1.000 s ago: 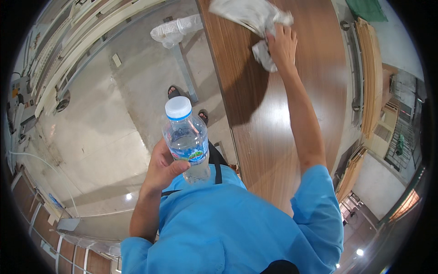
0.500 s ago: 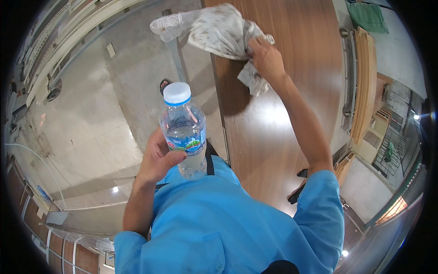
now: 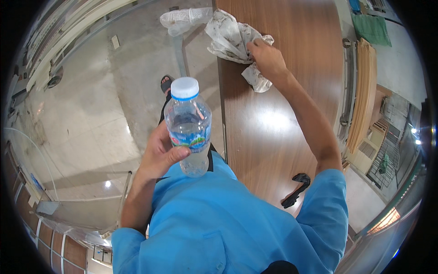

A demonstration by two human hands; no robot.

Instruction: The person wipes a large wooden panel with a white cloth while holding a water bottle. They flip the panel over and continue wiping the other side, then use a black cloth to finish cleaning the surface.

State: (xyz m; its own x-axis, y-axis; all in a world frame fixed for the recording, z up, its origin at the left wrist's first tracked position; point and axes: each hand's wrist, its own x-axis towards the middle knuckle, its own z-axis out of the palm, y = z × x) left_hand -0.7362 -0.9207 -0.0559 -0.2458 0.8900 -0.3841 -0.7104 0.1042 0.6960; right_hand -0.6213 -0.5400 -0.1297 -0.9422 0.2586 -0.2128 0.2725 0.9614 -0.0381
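clear bottle [image 3: 188,132] w/ white cap, stained white cloth [image 3: 230,40], brown woodgrain table [image 3: 283,91].

Clear plastic bottle [image 3: 188,130], white cap, held in left hand [image 3: 160,153]; wraparound label [image 3: 189,140] at mid-body: blue, green, red patches.

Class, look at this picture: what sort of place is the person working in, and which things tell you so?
Probably a workshop or storeroom: a bare concrete floor, a long wooden table being wiped with a stained rag, and wooden boards stacked beside it.
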